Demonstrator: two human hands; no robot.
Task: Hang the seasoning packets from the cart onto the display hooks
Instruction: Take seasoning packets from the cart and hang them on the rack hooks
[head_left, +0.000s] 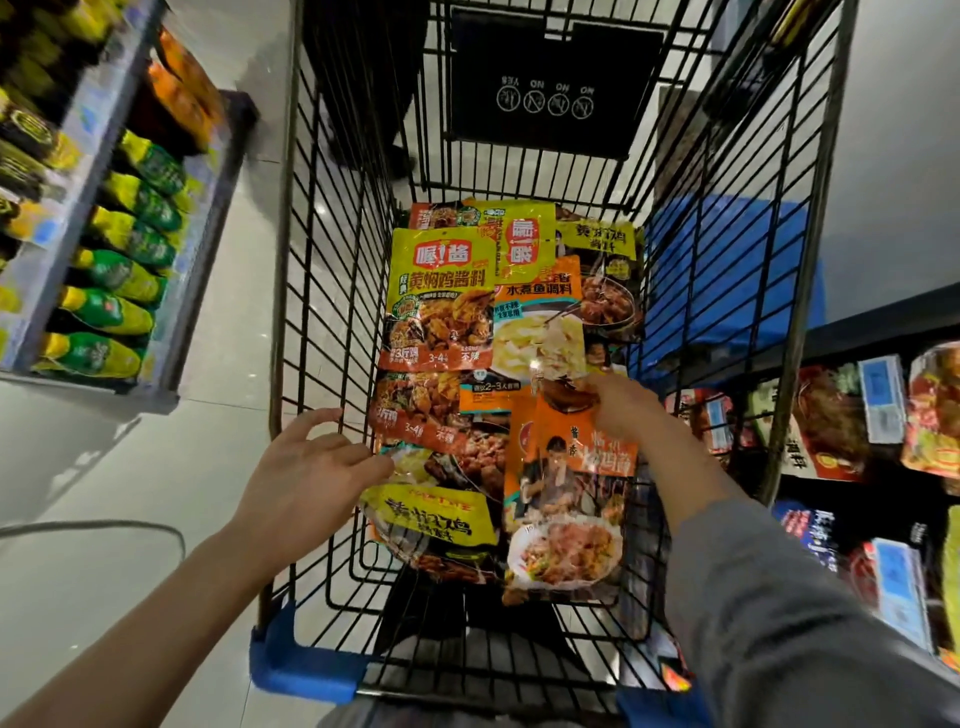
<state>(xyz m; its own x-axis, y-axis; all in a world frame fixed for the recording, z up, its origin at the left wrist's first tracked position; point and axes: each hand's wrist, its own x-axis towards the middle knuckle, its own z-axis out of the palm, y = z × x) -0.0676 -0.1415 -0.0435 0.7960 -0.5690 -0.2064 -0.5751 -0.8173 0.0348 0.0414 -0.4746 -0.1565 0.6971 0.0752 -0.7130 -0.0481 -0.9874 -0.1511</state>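
Observation:
Several seasoning packets lie flat in the black wire cart (332, 291). A yellow-topped packet (441, 301) lies near the cart's middle, and another yellow one (436, 525) is closest to me. My right hand (623, 410) reaches into the cart and pinches the top edge of an orange packet (566, 509) with a picture of a person on it. My left hand (311, 467) hovers at the cart's left side with fingers spread, its fingertips close to a packet's edge, holding nothing. Hung packets on the display hooks (878, 415) show at the right.
A shelf (104, 249) of green and yellow bottles stands to the left across a pale tiled floor. A blue crate (727, 280) sits behind the cart's right side. The cart's blue handle corner (301, 665) is near my body.

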